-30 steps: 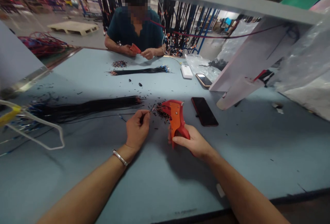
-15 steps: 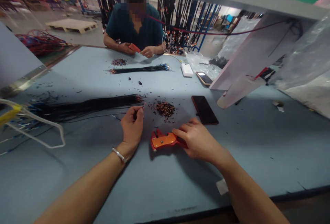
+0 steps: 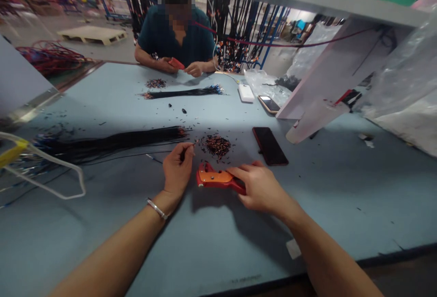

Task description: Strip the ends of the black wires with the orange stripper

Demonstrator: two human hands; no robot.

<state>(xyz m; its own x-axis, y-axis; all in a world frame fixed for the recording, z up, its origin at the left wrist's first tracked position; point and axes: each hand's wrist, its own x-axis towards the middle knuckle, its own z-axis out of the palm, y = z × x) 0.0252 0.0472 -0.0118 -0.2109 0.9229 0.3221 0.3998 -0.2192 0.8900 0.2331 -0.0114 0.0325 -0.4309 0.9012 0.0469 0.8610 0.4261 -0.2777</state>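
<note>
Pinched between the fingertips of my left hand is a thin black cable, its tip poking out to the right. My right hand is wrapped round the red handles of an orange-and-red wire stripper, whose jaws point left toward the left hand. A small gap separates the tool from that hand. Behind the stripper lies a heap of short cut insulation bits. To the left stretches a bundle of black cables, copper-coloured at the right ends and blue-white at the far left.
A dark phone lies right of the heap. Across the table a co-worker holds a red tool, with a smaller cable bundle in front. A white wire hook juts in at left. A slanted panel stands at right.
The wire stripper has risen slightly and moved left in my right hand. My left hand has shifted a little right with the cable, so its tip is nearer the heap.
</note>
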